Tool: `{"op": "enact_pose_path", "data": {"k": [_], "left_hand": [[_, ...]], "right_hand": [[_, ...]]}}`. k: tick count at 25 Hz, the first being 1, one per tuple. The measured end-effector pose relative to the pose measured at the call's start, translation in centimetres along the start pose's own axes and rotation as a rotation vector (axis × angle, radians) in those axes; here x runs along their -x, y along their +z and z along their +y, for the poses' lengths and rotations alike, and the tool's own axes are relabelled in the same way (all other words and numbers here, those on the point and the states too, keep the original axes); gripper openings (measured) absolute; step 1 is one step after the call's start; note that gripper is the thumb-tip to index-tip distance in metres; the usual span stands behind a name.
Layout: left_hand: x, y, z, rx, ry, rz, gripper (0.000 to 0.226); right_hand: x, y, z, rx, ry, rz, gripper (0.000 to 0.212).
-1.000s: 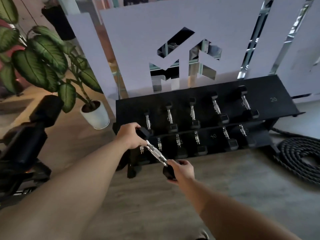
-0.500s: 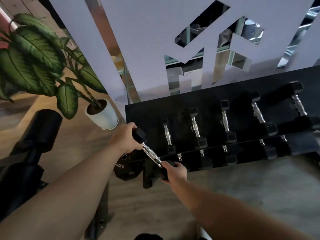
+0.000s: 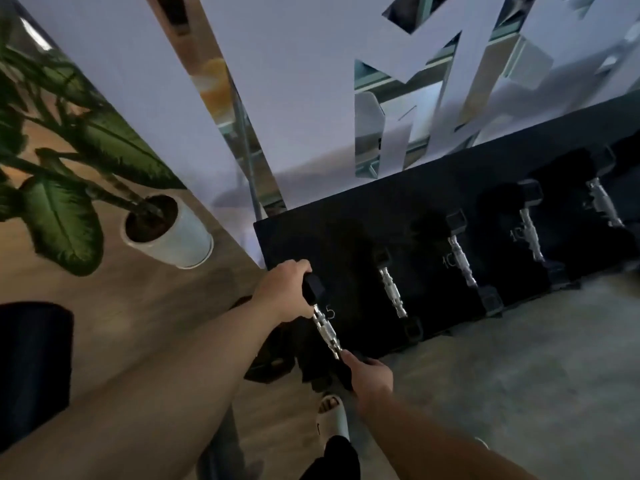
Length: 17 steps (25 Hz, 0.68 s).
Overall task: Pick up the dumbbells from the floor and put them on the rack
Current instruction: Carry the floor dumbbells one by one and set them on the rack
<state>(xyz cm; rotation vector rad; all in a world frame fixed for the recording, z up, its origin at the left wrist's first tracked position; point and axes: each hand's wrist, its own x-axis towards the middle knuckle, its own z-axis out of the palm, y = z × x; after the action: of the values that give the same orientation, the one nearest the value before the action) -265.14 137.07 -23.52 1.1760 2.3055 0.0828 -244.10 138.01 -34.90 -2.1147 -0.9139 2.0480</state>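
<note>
**Dumbbell held over the rack's left end**

The black rack [image 3: 450, 202] fills the right half of the view, several dumbbells already seated along it. The potted plant [image 3: 166, 233] stands on the floor to the rack's left. Over the rack's left end, by a "5" mark, hangs the carried dumbbell [image 3: 325, 329]. The left hand [image 3: 284, 292] is clenched around its far head, the right hand [image 3: 370, 375] around its near one. It looks small but dense and rigid; gripping both heads steadies it.
</note>
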Motion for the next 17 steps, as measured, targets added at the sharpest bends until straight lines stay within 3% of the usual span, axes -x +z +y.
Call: {"op": "enact_pose_path", "data": {"k": [7,10,17], "left_hand": [[-7.8,1.1,-1.4,-0.015,0.117,-0.120,0.075],[-9.3,3.1,-1.9,-0.055,0.116,-0.144,0.076],[-9.1,4.5,-4.3,-0.066,0.099,-0.230,0.078]], "right_hand": [[-2.9,4.4,-0.8,-0.047,0.034,0.162,0.070],[-3.7,5.0,-0.8,0.037,0.001,0.246,0.058],[-2.7,6.2,-4.2,0.193,-0.063,0.165,0.050]]}}
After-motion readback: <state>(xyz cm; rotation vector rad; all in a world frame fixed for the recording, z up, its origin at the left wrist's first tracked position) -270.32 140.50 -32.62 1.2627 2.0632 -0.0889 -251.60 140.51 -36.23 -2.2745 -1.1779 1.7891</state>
